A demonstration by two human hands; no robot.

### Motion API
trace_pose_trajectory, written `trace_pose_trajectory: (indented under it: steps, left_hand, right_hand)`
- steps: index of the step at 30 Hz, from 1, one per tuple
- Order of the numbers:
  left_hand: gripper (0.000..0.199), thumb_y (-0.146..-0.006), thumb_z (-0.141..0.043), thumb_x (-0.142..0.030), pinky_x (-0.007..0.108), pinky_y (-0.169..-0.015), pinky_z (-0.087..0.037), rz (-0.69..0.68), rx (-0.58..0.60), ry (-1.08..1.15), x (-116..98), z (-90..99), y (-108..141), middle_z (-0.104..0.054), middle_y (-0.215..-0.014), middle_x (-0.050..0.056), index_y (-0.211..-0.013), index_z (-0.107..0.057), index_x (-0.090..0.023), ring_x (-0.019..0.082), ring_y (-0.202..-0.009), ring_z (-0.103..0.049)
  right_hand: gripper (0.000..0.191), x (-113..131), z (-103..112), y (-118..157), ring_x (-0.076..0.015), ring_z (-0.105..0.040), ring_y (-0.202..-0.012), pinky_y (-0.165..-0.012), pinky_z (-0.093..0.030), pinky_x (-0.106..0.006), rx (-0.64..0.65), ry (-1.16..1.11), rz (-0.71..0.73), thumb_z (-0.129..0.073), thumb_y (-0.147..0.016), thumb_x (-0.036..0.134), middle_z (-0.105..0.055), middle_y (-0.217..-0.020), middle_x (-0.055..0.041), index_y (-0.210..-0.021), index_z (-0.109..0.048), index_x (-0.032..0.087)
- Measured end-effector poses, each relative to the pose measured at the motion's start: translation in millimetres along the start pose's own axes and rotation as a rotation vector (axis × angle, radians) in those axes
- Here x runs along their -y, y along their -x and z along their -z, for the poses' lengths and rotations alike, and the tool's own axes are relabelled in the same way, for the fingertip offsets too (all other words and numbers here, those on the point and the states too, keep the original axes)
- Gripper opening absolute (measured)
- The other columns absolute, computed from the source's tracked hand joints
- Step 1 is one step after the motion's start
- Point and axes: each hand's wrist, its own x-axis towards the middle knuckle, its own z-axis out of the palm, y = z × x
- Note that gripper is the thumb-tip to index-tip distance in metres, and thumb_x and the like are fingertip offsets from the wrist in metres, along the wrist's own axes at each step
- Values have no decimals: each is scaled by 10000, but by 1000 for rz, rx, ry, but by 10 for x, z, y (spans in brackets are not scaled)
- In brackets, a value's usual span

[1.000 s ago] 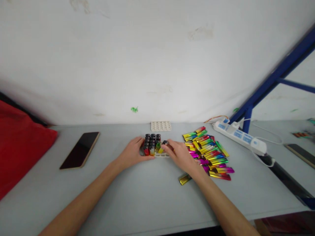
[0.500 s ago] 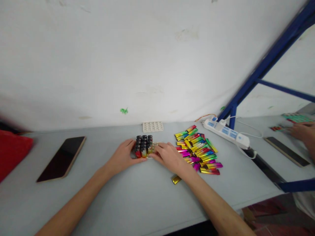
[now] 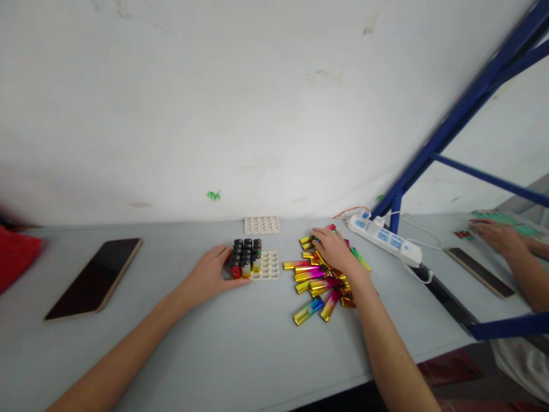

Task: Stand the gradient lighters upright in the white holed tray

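Observation:
A white tray [image 3: 270, 266] with round-edged holes stands on the table, its left part filled with several upright lighters [image 3: 246, 257] with black tops. My left hand [image 3: 210, 269] curls around the left side of this group, thumb along the tray's front edge. To the right lies a loose pile of shiny metallic lighter sleeves [image 3: 315, 274] in gold, pink, blue, red and green. My right hand [image 3: 334, 249] rests over the upper part of that pile, fingers stretched and apart. Whatever is beneath its palm is hidden.
A second white tray [image 3: 261, 224] lies near the wall. A dark phone-like slab [image 3: 94, 278] is on the left, beside a red item [image 3: 19, 257]. At right are a white power strip [image 3: 384, 237] with cables, a blue metal frame [image 3: 429, 154] and another person's hand [image 3: 500, 237].
My right hand has left the tray, uncovering its right-hand holes, and moved right onto the pile. Sleeves there have shifted and spread toward the front. My left hand stays at the lighters.

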Motion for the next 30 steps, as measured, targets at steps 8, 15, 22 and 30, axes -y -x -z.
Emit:
trace_pose_trajectory:
  steps: [8, 15, 22, 30]
  left_hand:
    - [691, -754, -921, -844, 574, -1094, -660, 12, 32, -1, -46, 24, -3, -843, -1204, 149, -1077, -802, -245, 425, -1154, -806]
    - [661, -746, -956, -798, 553, -1116, -651, 30, 27, 11, -55, 16, 11, -843, -1195, 145, -1072, -808, -243, 425, -1174, -801]
    - [695, -776, -932, -828, 581, -1157, -645, 24, 42, 0, -40, 13, 39, -845, -1247, 154, -1115, -810, -234, 434, -1218, -801]
    - [790, -779, -925, -853, 598, -1211, -627, 2, 29, -17, 47, -7, 46, -853, -1361, 165, -1273, -821, -245, 449, -1315, -791]
  right_hand:
    - [265, 128, 26, -91, -356, -708, -1385, -1285, -450, -594, 82, 78, 20, -630, -1170, 219, -817, -1391, -176, -1353, -821, 208]
    - [273, 155, 13, -94, -314, -772, -1194, -1106, -550, -420, -72, -128, 13, -530, -1187, 260, -843, -1234, -183, -1167, -792, 188]
    - [499, 449, 18, 11, -225, -666, -697, -720, -492, -341, -230, -576, -46, -542, -1137, 654, -744, -769, -20, -1075, -786, 224]
    - [662, 882, -127, 73, -195, -648, -766, -728, -564, -317, -123, -1070, -63, -752, -940, 906, -654, -775, 14, -871, -695, 250]
